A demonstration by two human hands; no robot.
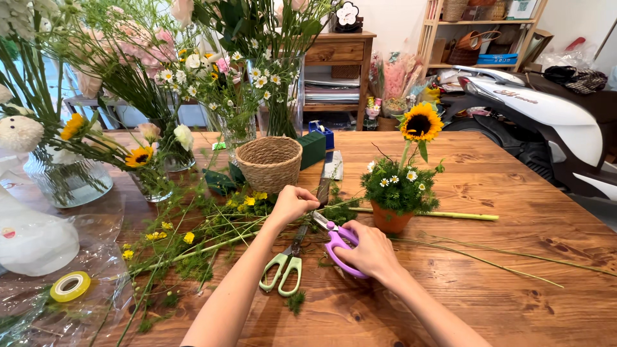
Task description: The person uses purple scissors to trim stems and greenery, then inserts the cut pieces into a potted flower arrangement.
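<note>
My right hand (367,252) grips purple-handled scissors (333,238), their blades pointing left toward a thin green stem. My left hand (292,203) pinches that stem (222,243), which lies among cut greenery and small yellow flowers (247,200). Green-handled shears (285,268) lie on the wooden table (501,257) between my forearms. A terracotta pot (390,219) to the right of my hands holds a sunflower (421,122), small daisies and green filler.
A woven basket (268,162) stands behind my left hand. Glass vases of flowers (67,177) line the back left. A yellow tape roll (70,286) lies on cellophane at the left. A long cut stem (450,215) lies right of the pot. A white scooter (546,122) is parked beyond the table.
</note>
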